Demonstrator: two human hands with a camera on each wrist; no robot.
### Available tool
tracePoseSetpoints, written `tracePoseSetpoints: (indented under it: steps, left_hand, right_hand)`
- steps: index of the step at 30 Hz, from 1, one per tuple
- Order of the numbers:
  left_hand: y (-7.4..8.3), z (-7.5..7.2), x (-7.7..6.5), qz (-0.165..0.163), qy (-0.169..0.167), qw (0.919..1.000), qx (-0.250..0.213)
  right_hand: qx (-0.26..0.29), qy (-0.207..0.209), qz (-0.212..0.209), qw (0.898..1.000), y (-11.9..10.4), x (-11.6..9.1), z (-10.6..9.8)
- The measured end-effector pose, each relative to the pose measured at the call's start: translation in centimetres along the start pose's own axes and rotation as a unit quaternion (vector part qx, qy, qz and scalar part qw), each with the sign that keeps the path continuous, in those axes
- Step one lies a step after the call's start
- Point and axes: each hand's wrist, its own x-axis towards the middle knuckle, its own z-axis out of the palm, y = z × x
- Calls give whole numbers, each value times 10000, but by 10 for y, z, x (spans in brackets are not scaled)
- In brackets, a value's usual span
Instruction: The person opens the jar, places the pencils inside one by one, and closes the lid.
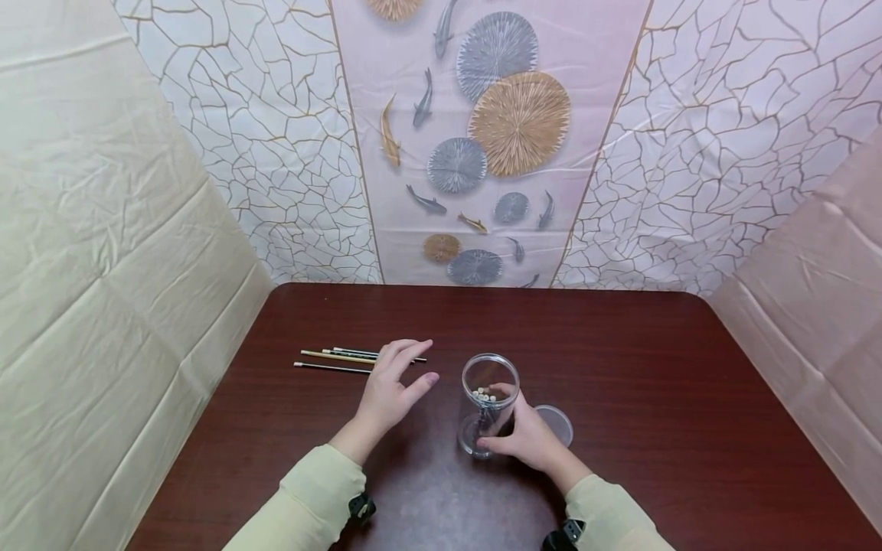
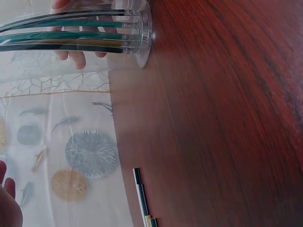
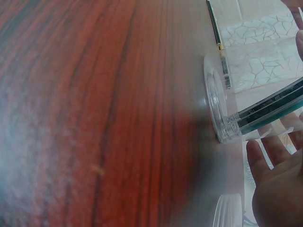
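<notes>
In the head view my right hand (image 1: 527, 438) grips a tall clear jar (image 1: 491, 358) low on its side, thumb at the front. The jar stands upright on the table, lidless, with several slim pencils (image 1: 485, 396) leaning inside, pale ends up. Their dark and green shafts (image 2: 80, 35) show through the wall in the left wrist view. My left hand (image 1: 391, 390) is left of the jar, fingers extended and thumb apart, over the right end of several loose pencils (image 1: 338, 354). It covers part of them, and nothing shows in its grasp.
A round clear lid (image 1: 555, 423) lies on the table just right of the jar, partly behind my right hand. The dark red wooden table (image 1: 654, 383) has a rounded far edge against a patterned cloth backdrop (image 1: 475, 214). Pale cloth sides (image 1: 124, 306) flank it.
</notes>
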Motion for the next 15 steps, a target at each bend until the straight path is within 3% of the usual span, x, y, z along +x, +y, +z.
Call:
tracePoseSetpoints:
  steps: [8,15]
  left_hand:
    - [0,-3,0,-15,-67,10000,63]
    - [-11,-4,-4,-335,-281,9988,235]
  right_hand:
    - [-9,58,-6,10000,36,3,9]
    - [-56,67,-39,10000,41,3,9]
